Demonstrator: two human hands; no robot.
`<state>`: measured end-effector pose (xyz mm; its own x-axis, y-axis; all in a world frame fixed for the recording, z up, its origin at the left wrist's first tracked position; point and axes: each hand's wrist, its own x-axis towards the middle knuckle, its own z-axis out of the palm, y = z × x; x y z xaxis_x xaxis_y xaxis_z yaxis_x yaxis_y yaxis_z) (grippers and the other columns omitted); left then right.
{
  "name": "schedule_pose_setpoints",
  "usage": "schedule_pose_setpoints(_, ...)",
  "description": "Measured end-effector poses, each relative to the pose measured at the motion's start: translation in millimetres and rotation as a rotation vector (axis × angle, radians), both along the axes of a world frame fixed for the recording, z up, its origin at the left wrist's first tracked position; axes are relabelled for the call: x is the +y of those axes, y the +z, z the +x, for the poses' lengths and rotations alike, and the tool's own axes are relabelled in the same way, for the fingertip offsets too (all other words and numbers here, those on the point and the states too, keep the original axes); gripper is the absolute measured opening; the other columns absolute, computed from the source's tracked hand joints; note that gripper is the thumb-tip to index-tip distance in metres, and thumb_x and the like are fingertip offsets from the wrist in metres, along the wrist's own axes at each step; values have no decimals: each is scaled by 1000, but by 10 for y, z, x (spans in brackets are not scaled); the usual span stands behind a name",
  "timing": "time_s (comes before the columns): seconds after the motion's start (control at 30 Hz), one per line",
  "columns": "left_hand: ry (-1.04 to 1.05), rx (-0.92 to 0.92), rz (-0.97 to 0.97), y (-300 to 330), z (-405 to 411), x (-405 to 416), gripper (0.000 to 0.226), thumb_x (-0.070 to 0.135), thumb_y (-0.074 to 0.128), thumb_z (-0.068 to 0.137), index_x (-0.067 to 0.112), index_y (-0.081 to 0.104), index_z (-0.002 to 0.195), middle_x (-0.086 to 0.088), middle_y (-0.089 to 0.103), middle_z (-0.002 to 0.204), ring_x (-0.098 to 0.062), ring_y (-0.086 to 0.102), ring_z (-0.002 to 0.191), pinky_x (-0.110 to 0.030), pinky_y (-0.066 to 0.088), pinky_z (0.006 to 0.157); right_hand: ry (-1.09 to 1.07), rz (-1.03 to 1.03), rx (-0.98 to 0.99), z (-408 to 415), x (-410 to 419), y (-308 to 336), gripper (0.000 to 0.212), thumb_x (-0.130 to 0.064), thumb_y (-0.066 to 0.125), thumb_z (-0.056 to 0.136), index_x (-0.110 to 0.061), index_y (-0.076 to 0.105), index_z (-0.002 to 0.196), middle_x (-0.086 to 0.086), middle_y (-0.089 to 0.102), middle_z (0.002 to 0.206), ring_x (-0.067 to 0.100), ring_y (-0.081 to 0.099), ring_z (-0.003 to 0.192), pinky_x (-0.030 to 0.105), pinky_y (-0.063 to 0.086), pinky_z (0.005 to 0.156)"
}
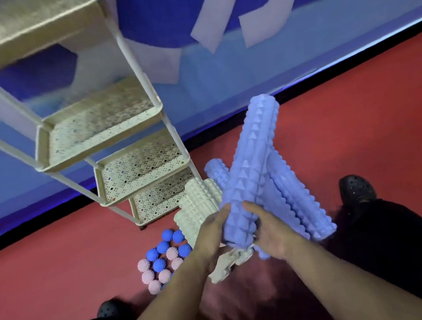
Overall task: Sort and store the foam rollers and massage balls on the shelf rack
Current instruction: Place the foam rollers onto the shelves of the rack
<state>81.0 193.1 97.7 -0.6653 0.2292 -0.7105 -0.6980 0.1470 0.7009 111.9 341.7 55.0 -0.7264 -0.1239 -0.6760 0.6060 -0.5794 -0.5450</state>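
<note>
both hands grip the near end of a long blue spiked foam roller [253,164], the left hand [212,238] with its fingers curled round one side and the right hand [270,233] wrapped round the other. the roller tilts up and away above more blue foam rollers [298,201] and cream foam rollers [198,206] piled on the red floor [377,119]. blue and pink spiky massage balls [162,261] cluster just left of the pile, beside the foot of the cream perforated shelf rack [104,124].
</note>
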Motion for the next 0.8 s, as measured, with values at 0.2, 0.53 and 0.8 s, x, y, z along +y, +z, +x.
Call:
schedule_pose_setpoints(0.2, 166, -40, 320, 717, 157, -684, 69, 65, 72, 80, 15, 69, 128, -12, 72, 118, -29, 71, 97, -37, 59, 76, 83, -77, 219, 102, -634, 706, 66, -36, 80, 81, -18, 57, 140, 7, 64, 136, 22, 58, 129, 43, 37, 117)
schedule_pose_setpoints(0.53, 336, 413, 92, 1811, 262, -1709, 56, 42, 89, 69, 12, 71, 112, -19, 76, 104, -33, 70, 80, -46, 56, 76, -172, 76, 330, 102, -632, 1812, 61, -40, 87, 70, -10, 69, 119, 2, 73, 110, 19, 69, 103, 32, 53, 87)
schedule_pose_setpoints(0.8, 171, 489, 119, 2226, 605, -2766, 43, 45, 77, 85, 16, 62, 113, -16, 65, 105, -36, 60, 92, -42, 53, 75, -350, 223, 317, 153, -135, 2260, 108, -55, 97, 47, -23, 48, 137, 8, 69, 123, 31, 74, 98, 46, 61, 67)
